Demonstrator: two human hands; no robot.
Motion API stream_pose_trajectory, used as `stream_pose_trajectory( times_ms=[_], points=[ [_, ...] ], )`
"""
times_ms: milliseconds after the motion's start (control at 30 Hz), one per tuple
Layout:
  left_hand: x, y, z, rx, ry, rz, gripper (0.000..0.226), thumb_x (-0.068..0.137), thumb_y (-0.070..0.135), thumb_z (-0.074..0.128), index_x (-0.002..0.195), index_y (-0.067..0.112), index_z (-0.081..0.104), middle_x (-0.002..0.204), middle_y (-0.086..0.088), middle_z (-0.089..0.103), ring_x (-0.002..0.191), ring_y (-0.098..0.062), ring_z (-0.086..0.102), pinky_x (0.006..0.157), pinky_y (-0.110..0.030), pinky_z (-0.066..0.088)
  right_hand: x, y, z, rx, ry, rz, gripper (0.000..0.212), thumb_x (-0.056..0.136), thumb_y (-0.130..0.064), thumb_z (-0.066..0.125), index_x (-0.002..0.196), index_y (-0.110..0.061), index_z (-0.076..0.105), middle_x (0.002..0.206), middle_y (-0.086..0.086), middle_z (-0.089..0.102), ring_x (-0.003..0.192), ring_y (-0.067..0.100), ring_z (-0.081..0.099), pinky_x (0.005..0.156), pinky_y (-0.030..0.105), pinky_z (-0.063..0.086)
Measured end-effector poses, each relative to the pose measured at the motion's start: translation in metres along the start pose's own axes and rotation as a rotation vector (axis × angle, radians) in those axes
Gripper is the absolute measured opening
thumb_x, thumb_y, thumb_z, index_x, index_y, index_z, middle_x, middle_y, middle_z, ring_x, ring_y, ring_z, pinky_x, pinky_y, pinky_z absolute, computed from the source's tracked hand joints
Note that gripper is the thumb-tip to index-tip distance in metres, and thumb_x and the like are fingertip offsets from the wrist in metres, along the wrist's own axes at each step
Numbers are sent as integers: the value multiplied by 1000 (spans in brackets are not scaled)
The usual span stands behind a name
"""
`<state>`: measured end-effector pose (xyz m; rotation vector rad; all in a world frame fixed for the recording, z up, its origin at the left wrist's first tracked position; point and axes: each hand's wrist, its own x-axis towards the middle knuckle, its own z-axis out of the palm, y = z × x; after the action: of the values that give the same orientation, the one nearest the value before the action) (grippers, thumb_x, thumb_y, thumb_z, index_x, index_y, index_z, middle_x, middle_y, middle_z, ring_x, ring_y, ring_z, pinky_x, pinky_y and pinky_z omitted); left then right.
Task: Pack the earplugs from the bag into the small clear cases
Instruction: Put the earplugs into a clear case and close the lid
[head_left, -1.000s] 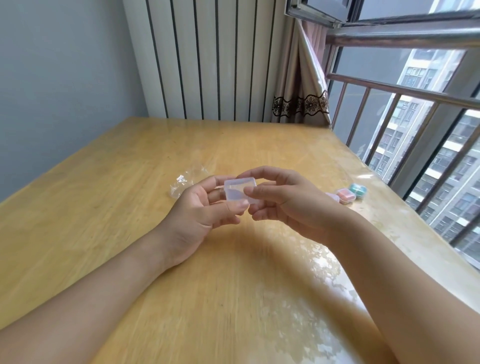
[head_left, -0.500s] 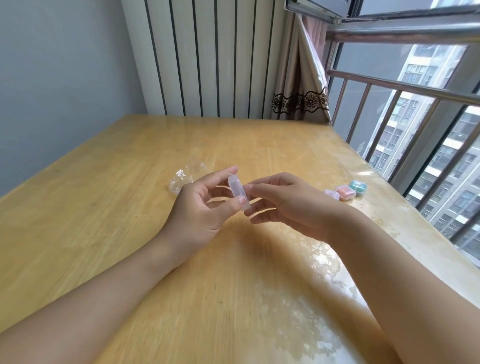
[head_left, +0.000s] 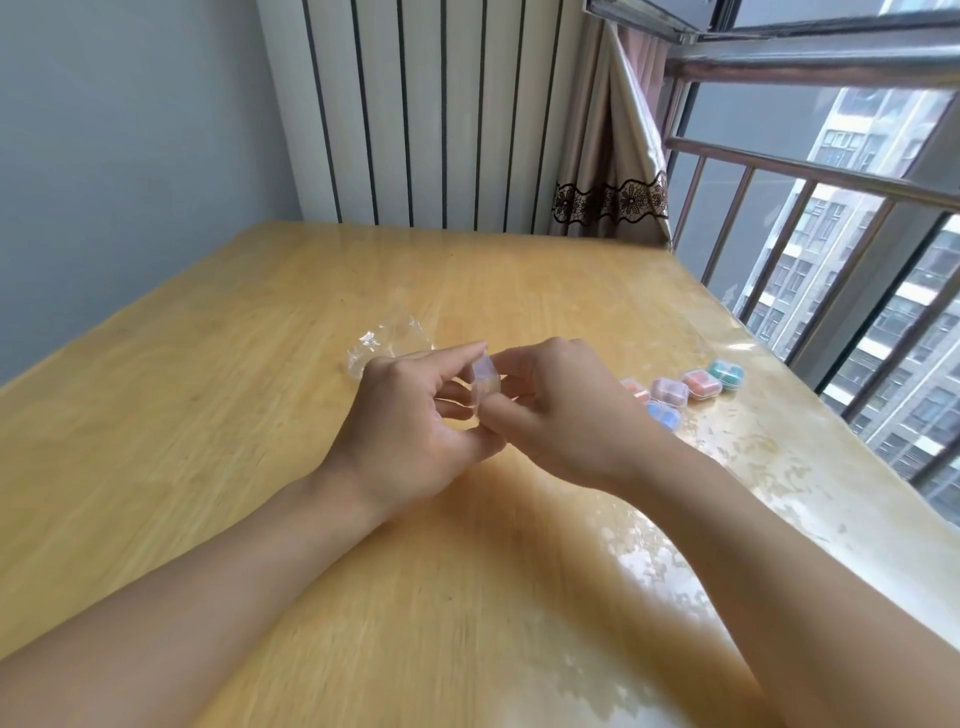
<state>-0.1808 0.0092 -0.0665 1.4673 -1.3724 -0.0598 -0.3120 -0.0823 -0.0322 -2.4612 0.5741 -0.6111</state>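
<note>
Here, both hands met above the middle of the wooden surface (head_left: 208, 415) around 1 small clear case (head_left: 485, 383), held edge-on and lifted off the wood. The left hand (head_left: 415, 421) pinched it between thumb and forefinger; the right hand (head_left: 566, 410) closed its fingertips on the opposite edge. Whether the case was shut, or held anything, could not be told. The crumpled clear bag (head_left: 387, 345) lay just beyond the left hand and looked flat; no loose earplugs showed. To the right, near the railing, stood 5 filled cases (head_left: 675, 389), coloured orange, pink, blue, red and teal, though the orange one was partly hidden behind the right hand. The step in hand appeared to be opening or snapping this case. It was best done with the left hand bracing the base and the right thumb working the lid seam gently, low over the surface, so nothing sprang away.
</note>
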Motion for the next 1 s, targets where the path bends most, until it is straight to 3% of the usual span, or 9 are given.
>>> stream_pose_trajectory(
  times_ms=[167, 233, 300, 367, 500, 600, 733, 900, 1000],
  points=[
    [0, -3, 1, -13, -21, -90, 57, 66, 4, 86, 120, 9, 71, 84, 21, 71, 80, 1, 73, 66, -10, 55, 2, 3, 2, 17, -37, 36, 25, 90, -15, 54, 65, -14, 57, 46, -6, 45, 45, 11, 40, 45, 18, 29],
    [2, -4, 1, -48, -21, -152, 55, 70, 4, 85, 122, 11, 70, 87, 15, 75, 77, -1, 75, 68, -14, 57, 3, 5, 2, 175, -57, 83, 23, 89, -14, 54, 68, -15, 63, 51, -8, 60, 48, 4, 57, 51, 21, 47],
    [4, -5, 0, -102, -10, -222, 51, 74, 10, 85, 122, 15, 70, 91, 13, 76, 79, -2, 75, 71, -17, 59, 5, 11, 1, 311, -71, 129, 21, 89, -14, 54, 80, -11, 72, 71, 5, 74, 69, 15, 75, 71, 40, 64],
    [4, -4, -1, -167, -18, -277, 48, 78, 15, 84, 122, 18, 68, 93, 11, 77, 83, -1, 75, 74, -15, 58, 7, 16, -1, 376, -51, 171, 21, 89, -10, 55, 85, -8, 75, 78, 13, 76, 77, 23, 77, 80, 47, 63],
    [3, -4, 1, -146, 39, -299, 35, 85, 15, 77, 119, 19, 70, 95, 8, 78, 82, 1, 74, 77, -16, 59, 7, 14, 7, 289, 81, 154, 19, 82, -12, 56, 80, -5, 74, 69, 11, 75, 69, 24, 76, 71, 54, 62],
    [2, -1, 3, -174, 11, -331, 52, 83, 16, 79, 132, 19, 63, 106, 11, 75, 90, 1, 74, 78, -15, 58, 8, 9, 11, 322, 148, 165, 21, 81, -14, 56, 79, -5, 75, 68, 11, 75, 66, 25, 76, 68, 54, 62],
    [0, -1, 5, -202, -35, -357, 70, 77, 23, 85, 140, 20, 55, 120, 3, 71, 93, -3, 74, 77, -19, 59, 8, 7, 5, 402, 80, 218, 20, 80, -6, 56, 80, -1, 75, 74, 20, 75, 72, 30, 77, 74, 53, 63],
    [3, -3, 4, -268, -103, -412, 69, 77, 18, 84, 139, 18, 55, 117, 2, 72, 92, -4, 75, 78, -15, 57, 8, 11, -1, 465, 7, 285, 20, 84, -4, 56, 81, 4, 74, 83, 28, 73, 77, 33, 76, 79, 49, 64],
    [3, -2, 4, -270, -146, -409, 66, 77, 11, 83, 137, 15, 56, 111, 5, 73, 91, -5, 75, 75, -15, 57, 8, 14, 3, 460, 18, 291, 17, 79, -2, 58, 80, 2, 75, 77, 22, 75, 75, 30, 77, 78, 50, 64]
  ],
)
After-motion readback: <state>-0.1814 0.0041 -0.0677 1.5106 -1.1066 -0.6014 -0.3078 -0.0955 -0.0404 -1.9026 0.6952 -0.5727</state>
